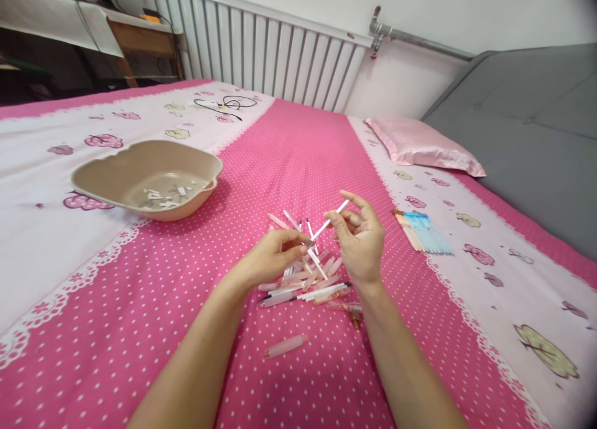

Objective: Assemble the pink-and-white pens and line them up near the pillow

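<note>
My right hand [361, 239] is closed on a slim white pen refill [330, 220], which slants up to the right between thumb and fingers. The refill's lower end meets the pinched fingertips of my left hand [284, 249]; a small dark bit shows there, too small to make out. Below both hands lies a loose pile of pink pen barrels [310, 278] mixed with white refills [321, 292]. Part of the pile is hidden behind my left hand. One pink pen barrel [285, 347] rests apart, nearer to me.
A beige basin [186, 202] with small white pieces in it stands at left. To the right lies a row of pens [424, 233], peach and light blue. Further off are a black cable [237, 102], a pink pillow [422, 144], a radiator [261, 46] and a grey headboard [527, 118].
</note>
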The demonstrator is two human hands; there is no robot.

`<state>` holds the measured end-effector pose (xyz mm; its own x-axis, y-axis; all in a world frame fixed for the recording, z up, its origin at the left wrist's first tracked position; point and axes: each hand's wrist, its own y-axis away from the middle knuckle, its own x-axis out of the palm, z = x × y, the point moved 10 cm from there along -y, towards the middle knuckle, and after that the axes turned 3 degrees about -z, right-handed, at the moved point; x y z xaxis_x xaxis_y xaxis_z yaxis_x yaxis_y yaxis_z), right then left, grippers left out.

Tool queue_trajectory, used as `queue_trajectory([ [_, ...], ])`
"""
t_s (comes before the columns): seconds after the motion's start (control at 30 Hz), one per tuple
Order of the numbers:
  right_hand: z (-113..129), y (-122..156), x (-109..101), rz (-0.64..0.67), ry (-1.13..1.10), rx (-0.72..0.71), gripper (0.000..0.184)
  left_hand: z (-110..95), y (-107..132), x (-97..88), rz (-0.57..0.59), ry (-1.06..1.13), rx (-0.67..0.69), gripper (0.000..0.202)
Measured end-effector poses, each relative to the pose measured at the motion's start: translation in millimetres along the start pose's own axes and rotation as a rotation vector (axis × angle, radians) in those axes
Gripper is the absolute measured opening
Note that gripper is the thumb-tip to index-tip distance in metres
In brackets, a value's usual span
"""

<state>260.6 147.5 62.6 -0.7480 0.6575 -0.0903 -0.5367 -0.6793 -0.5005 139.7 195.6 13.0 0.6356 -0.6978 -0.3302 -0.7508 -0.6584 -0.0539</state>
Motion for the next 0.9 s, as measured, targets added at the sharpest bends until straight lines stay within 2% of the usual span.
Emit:
queue_trajectory([
  [0.2,-4.2,1.9,7.3,0.044,-0.023,0.014,0.039,-3.7,0.1,-2.7,-0.044,0.062,0.023,0.022],
  [0.33,-2.8,6.0,23.2,0.208,0.015,0.017,0.029,-7.2,0.4,-7.8,-0.103,0.114,0.033,0.022],
  [0.43,-2.4,8.8,30.6,0.300,0.064,0.022,0.033,-8.7,0.7,-12.2,-0.142,0.132,0.043,0.023],
  [0.67,-5.6,12.0,38.0,0.369,-0.001,0.027,0.044,-7.0,0.2,-14.6,-0.162,0.172,0.039,0.027],
  [0.8,-6.1,10.3,34.2,0.326,0.005,0.046,0.051,-7.7,0.9,-17.7,-0.184,0.180,0.037,0.027],
  [0.9,-11.4,3.5,21.5,0.243,0.022,0.081,0.050,-5.2,2.2,-22.6,-0.226,0.186,0.012,0.027],
])
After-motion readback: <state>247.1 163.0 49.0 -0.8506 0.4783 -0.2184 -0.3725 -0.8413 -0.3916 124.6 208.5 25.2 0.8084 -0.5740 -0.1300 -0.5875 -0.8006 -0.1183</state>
